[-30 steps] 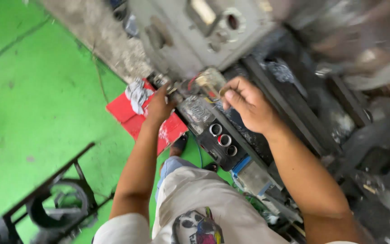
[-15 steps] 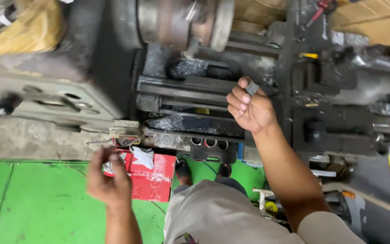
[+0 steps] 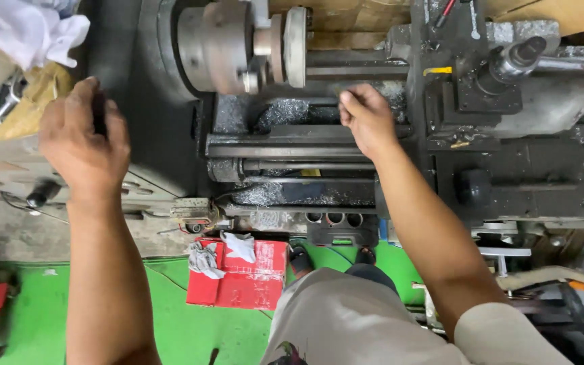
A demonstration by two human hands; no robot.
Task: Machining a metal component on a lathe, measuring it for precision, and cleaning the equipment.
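The person stands over a metal lathe (image 3: 319, 149), seen from the head camera. The left hand (image 3: 82, 142) rests at about 9 o'clock on the grey housing at the machine's left end, its fingers (image 3: 99, 111) curled around a small dark lever; how firmly they grip cannot be told. The right hand (image 3: 368, 120) sits near the centre, slightly toward 12 o'clock, on the lathe bed just beside the round chuck (image 3: 238, 47). Its fingers are bent inward and pinched together, but whether they hold anything is hidden.

Silvery metal shavings (image 3: 285, 111) lie on the bed to the left of the right hand. At 6 o'clock, on the green floor (image 3: 21, 318), stands a red rectangular box (image 3: 245, 280) with two crumpled grey rags (image 3: 204, 257) on top. At 10 o'clock a white cloth (image 3: 25, 30) lies over a yellowish bundle. A small yellow tag (image 3: 437, 70) shows on the dark tool carriage at 1 o'clock.
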